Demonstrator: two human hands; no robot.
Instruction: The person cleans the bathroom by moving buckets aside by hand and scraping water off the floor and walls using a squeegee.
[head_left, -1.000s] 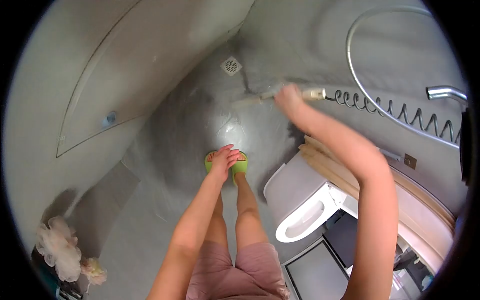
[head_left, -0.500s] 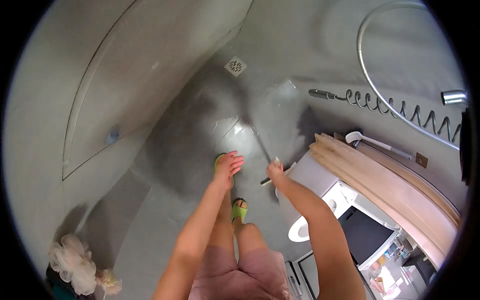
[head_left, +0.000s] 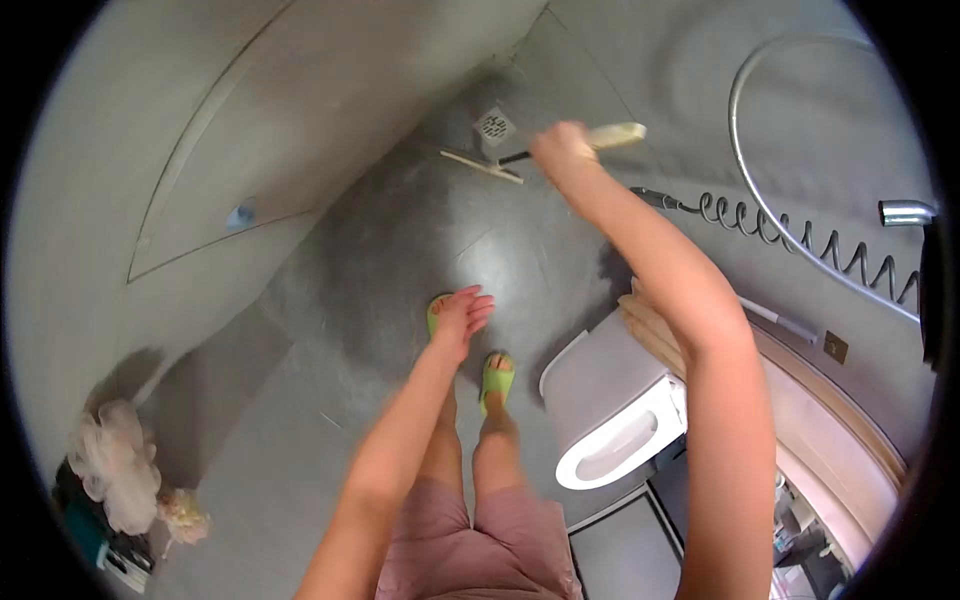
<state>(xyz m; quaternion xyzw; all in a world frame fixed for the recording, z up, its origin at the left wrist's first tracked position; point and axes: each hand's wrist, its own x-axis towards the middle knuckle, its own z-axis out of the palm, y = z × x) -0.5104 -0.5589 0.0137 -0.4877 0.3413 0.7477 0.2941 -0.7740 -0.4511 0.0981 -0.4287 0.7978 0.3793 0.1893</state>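
Note:
My right hand [head_left: 563,147] is closed round a floor squeegee, whose cream grip [head_left: 618,135] sticks out to the right beyond the fist. Its dark pole runs left to a thin pale blade [head_left: 480,167], which appears to lie on the grey floor just below a square drain grate [head_left: 494,126]. My left hand [head_left: 463,318] hovers empty above my feet, fingers stretched out. Below it are two green slippers [head_left: 497,380] on my feet.
On the right stands a white toilet [head_left: 620,440] beside a pinkish curtain [head_left: 820,490]. A coiled hose [head_left: 790,235] and a metal shower hose [head_left: 738,130] hang along the right wall. Pale bath puffs [head_left: 118,465] hang at lower left.
My right hand has swung forward, away from beside the toilet, taking the squeegee towards the drain. The left hand stays nearly in place. My right foot has shifted slightly forward.

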